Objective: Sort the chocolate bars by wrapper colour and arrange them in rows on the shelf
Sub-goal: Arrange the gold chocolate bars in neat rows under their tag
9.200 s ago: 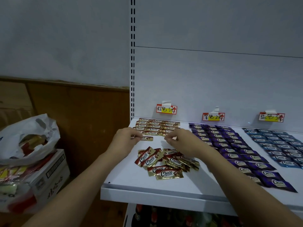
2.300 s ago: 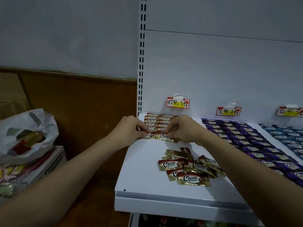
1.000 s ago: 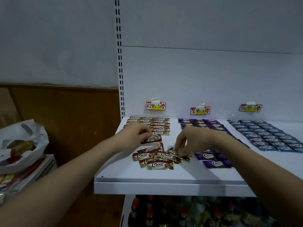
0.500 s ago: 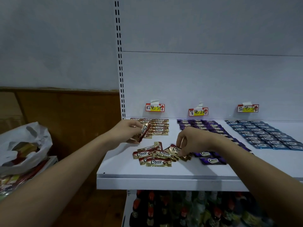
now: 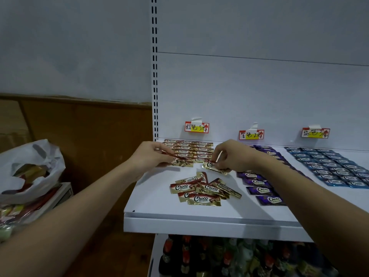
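Observation:
On the white shelf (image 5: 151, 204), brown and gold Choco bars lie in neat rows (image 5: 196, 149) at the back left under a price tag. A loose pile of the same bars (image 5: 203, 191) lies nearer the front. My left hand (image 5: 151, 155) pinches one brown bar (image 5: 180, 161) at the front end of the rows. My right hand (image 5: 233, 156) pinches another brown bar (image 5: 211, 166) just right of it, above the pile. Purple bars (image 5: 259, 185) and blue bars (image 5: 329, 166) lie in rows to the right.
Three price tags (image 5: 196, 127) hang on the shelf's back panel. A white plastic bag (image 5: 30, 166) with packets sits on a box at the left. Bottles (image 5: 219, 256) stand on the shelf below. A slotted upright (image 5: 154, 66) marks the shelf's left edge.
Both hands have moved back from the loose pile toward the front of the brown rows, each with a brown bar. The left bar now lies almost flat at the row's end.

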Available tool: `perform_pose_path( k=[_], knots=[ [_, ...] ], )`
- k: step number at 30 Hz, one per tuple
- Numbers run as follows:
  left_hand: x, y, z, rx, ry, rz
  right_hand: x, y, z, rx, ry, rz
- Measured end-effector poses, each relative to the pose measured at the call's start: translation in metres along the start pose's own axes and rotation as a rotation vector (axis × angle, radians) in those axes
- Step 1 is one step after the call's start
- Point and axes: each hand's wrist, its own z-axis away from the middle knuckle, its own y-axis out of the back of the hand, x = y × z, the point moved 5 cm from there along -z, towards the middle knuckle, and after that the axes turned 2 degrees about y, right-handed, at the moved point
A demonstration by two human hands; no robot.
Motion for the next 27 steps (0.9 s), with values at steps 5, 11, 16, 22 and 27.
perform_pose_path(
  k=[5,11,16,22,27],
  knots=[
    [-0.014,0.002,0.005,0.000,-0.095,-0.125,0.001,-0.014,-0.020,0.033,-0.013,-0.015],
    [-0.033,0.003,0.002,0.022,-0.211,-0.285,0.005,-0.019,-0.038,0.091,-0.027,-0.063],
    [-0.035,-0.001,0.001,0.021,-0.251,-0.380,0.005,-0.022,-0.048,0.096,-0.046,-0.073],
    [-0.033,-0.002,0.001,0.005,-0.289,-0.367,0.004,-0.023,-0.054,0.097,-0.020,-0.023],
    [-0.033,-0.003,0.000,0.012,-0.295,-0.394,0.004,-0.025,-0.053,0.136,0.001,0.037]
  ],
)
